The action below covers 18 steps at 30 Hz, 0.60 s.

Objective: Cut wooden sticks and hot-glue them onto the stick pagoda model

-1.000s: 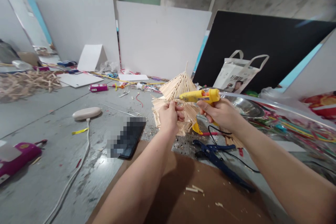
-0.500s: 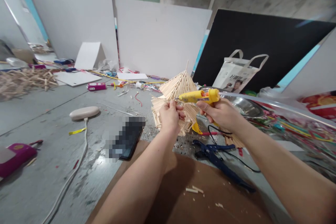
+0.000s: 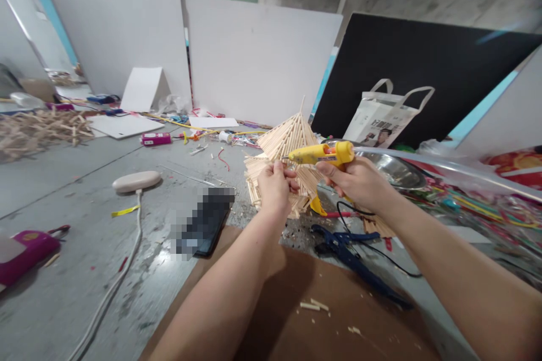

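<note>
My right hand (image 3: pixel 359 183) grips a yellow hot glue gun (image 3: pixel 319 154), its nozzle pointing left toward my left hand. My left hand (image 3: pixel 274 189) pinches a thin wooden stick (image 3: pixel 287 171) held up by the nozzle tip. Just behind both hands stands a cone-roofed model made of wooden sticks (image 3: pixel 284 141) on the grey floor. The gun's black cord (image 3: pixel 372 256) trails down to the right.
A dark phone (image 3: pixel 203 223) lies left of a brown cardboard sheet (image 3: pixel 339 304). Blue pliers (image 3: pixel 351 256) rest on the floor by the cardboard. A white power adapter (image 3: pixel 135 181), a steel bowl (image 3: pixel 393 172), a tote bag (image 3: pixel 383 115) and a stick pile (image 3: pixel 38 127) surround the spot.
The view shifted slightly between one second ago and half a second ago. Both hands keep almost the same pose, the gun lifted a touch.
</note>
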### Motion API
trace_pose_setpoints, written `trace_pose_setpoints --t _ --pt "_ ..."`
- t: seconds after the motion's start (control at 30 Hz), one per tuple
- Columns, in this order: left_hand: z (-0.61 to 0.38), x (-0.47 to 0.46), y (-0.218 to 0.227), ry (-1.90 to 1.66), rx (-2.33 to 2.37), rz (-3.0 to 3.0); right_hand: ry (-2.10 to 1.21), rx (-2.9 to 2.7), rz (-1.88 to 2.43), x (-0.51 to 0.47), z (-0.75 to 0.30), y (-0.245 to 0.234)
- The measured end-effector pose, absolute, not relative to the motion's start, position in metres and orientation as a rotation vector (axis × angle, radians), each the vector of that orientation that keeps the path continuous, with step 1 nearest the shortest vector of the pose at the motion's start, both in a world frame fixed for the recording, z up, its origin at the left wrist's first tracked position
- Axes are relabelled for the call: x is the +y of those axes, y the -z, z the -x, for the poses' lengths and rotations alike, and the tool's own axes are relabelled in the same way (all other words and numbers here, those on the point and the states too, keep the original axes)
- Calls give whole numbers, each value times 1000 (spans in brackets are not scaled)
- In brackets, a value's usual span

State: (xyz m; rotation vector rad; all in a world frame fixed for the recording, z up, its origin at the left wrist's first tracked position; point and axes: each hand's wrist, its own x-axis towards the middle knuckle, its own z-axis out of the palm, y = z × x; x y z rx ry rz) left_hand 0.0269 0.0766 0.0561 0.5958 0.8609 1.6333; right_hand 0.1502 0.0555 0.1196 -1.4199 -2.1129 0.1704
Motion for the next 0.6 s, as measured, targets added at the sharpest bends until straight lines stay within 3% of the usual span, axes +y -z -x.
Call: trace_pose_setpoints --t 0.6 --pt "-27 76 -56 -1635 848 -593 -98 -2126 1403 54 -149 -122"
